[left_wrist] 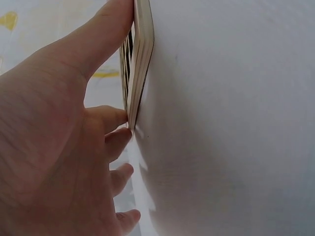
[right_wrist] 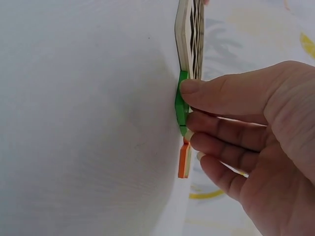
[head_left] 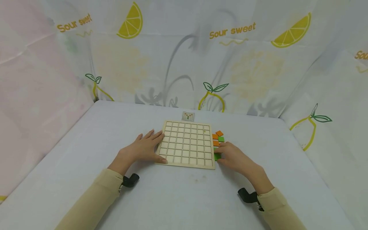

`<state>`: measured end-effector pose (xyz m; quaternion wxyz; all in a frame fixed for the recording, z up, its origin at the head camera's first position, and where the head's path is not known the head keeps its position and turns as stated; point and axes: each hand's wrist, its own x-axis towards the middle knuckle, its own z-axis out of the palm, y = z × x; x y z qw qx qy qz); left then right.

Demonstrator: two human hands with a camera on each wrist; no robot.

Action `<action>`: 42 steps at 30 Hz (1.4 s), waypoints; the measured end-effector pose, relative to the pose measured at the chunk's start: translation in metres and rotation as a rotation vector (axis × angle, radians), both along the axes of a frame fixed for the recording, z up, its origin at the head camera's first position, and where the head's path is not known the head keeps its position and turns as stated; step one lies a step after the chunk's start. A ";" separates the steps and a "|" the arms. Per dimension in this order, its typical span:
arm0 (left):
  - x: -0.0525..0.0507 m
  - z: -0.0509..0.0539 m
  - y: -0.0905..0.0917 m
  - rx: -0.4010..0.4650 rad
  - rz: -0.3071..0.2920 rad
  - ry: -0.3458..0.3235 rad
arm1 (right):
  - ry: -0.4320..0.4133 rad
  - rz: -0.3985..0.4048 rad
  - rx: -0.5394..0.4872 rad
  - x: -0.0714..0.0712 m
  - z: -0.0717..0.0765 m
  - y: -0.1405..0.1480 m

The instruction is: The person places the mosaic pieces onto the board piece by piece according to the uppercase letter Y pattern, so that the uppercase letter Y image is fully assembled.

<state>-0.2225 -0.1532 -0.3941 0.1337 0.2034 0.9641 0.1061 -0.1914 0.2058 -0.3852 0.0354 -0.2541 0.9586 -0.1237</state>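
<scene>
A square wooden grid board lies flat on the table, its cells bare. My left hand spreads over the board's left side, with fingertips on that edge and the thumb at the near left corner. At the board's right side, my right hand holds a green tile between thumb and fingers, low at the table. The right wrist view shows the thumb against the green tile's edge, beside the board's corner. Just beyond those fingers lie orange tiles and another green tile.
A small card with a coloured grid pattern lies behind the board. One orange tile sits angled by the board's far right. The white table meets fabric walls printed with lemons at the back and sides.
</scene>
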 end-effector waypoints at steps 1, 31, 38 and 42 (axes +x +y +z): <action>0.000 0.000 0.000 0.000 0.000 -0.002 | -0.002 -0.005 -0.003 0.000 0.000 0.000; -0.003 0.003 0.000 0.034 -0.007 -0.063 | -0.025 -0.065 -0.012 0.001 0.001 -0.002; -0.004 0.003 -0.002 0.038 -0.009 -0.056 | -0.020 -0.078 -0.004 0.000 0.001 -0.004; -0.004 0.002 -0.003 0.051 -0.009 -0.059 | -0.048 -0.094 0.014 -0.001 0.003 -0.006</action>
